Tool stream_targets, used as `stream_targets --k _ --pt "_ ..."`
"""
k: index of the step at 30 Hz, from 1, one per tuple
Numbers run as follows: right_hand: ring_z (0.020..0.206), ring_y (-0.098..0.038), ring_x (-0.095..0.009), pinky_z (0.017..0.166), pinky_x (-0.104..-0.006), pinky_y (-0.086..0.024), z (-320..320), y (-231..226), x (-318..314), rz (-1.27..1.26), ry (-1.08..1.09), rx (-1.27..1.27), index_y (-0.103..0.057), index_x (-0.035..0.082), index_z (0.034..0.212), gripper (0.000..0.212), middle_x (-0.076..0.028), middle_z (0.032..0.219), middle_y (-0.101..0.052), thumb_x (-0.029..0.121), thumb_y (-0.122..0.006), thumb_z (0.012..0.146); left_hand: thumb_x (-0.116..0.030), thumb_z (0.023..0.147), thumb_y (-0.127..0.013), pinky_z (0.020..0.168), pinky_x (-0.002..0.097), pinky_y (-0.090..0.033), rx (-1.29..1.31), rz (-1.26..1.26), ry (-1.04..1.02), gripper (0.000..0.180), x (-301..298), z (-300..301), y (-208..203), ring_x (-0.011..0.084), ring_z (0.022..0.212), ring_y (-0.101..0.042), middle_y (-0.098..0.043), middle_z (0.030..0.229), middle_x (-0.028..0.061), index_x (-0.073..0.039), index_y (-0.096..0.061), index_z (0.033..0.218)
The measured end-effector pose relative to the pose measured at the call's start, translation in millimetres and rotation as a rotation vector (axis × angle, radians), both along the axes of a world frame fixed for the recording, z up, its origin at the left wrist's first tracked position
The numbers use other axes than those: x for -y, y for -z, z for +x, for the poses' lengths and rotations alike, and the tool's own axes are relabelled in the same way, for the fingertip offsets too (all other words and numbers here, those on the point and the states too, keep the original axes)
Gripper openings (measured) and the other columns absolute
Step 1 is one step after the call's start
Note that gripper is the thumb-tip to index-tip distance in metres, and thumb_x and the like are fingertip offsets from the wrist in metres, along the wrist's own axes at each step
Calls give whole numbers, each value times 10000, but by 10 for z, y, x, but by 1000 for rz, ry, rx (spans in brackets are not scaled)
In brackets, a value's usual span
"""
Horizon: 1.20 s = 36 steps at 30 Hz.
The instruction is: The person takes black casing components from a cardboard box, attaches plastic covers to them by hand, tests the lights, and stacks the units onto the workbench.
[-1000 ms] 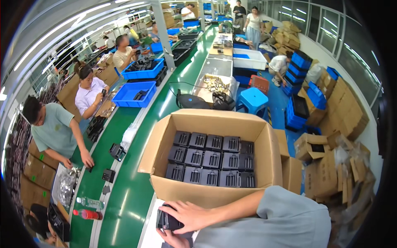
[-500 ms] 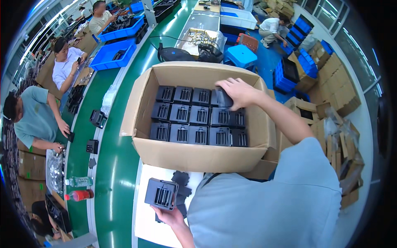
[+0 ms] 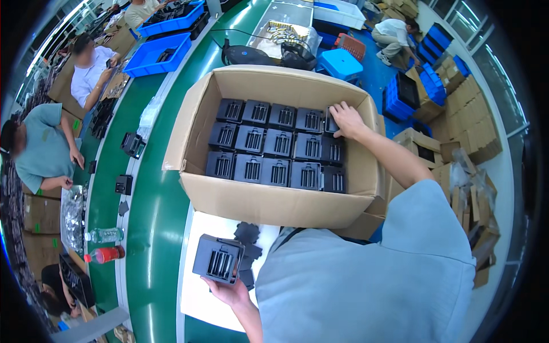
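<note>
A large open cardboard carton (image 3: pixel 271 207) holds rows of black slotted plastic boxes (image 3: pixel 278 142), their slotted faces upward. My right hand (image 3: pixel 347 121) reaches into its far right corner, fingers closed around a black box (image 3: pixel 329 122) at the end of the far row; the hand partly covers this box. Nearer to me, my left hand (image 3: pixel 230 292) holds another black slotted box (image 3: pixel 217 260) from below, over a white tabletop (image 3: pixel 197 306). Flat black cut pieces (image 3: pixel 248 233) lie on that tabletop, partly behind the held box.
Left of the carton runs a green conveyor (image 3: pixel 151 228) with a metal rail carrying black parts (image 3: pixel 123 184) and two bottles (image 3: pixel 104 254). Co-workers sit beyond it. A blue stool (image 3: pixel 340 64) and a black fan (image 3: pixel 251 55) stand behind the carton; cardboard (image 3: pixel 472 123) is stacked at right.
My right hand has moved rightward inside the carton with its box, to the far right corner. The left hand still holds its box. The whole view has shifted slightly.
</note>
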State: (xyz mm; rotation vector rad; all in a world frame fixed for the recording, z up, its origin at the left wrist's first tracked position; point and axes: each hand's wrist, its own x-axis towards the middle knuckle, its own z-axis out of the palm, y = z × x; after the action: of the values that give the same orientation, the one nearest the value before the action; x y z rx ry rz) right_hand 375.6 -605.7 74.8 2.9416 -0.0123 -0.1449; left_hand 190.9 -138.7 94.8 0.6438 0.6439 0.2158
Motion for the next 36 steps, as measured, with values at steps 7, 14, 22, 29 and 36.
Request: stream_targets --k 7,14,22,29,36 --pt "1057 -503 -372 853 -429 -451 7 385 307 141 0 -159 -461 20 1106 598 -206 1121 -462 220 -781 642 -432 918 -456 903 480 -438 38 39 46 485 -69 -23 18 262 1156 -472 -475 1278 81 -158 -405 1315" --pt "951 -611 -259 759 -379 -508 13 -763 -927 603 -277 -18 -573 40 1111 383 -137 1036 -622 235 -657 792 -419 934 -429 827 414 -481 110 44 69 427 -29 142 -88 252 1091 -518 -515 1218 93 -126 -437 1245" --pt "1004 -554 -181 798 -295 -506 -469 -1069 -2703 1528 -297 -412 -409 -24 1254 631 -160 1141 -531 152 -740 746 -287 897 -561 867 332 -468 263 235 128 530 439 672 -369 213 1046 -552 -499 1205 102 -53 -319 1306" --pt "1031 -547 -155 912 -320 -453 -207 -990 -2566 1646 -163 -585 -548 -25 1089 349 -103 1048 -600 109 -688 799 -315 895 -566 884 353 -459 214 191 157 563 450 667 -280 213 1079 -529 -478 1229 100 -57 -299 1319" --pt "914 -589 -134 726 -260 -505 -86 -1035 -2584 1588 -199 -422 -482 -23 1044 316 -87 992 -579 100 -658 814 -396 966 -374 954 372 -402 150 56 96 448 449 781 -289 214 1103 -519 -505 1239 82 -59 -406 1259"
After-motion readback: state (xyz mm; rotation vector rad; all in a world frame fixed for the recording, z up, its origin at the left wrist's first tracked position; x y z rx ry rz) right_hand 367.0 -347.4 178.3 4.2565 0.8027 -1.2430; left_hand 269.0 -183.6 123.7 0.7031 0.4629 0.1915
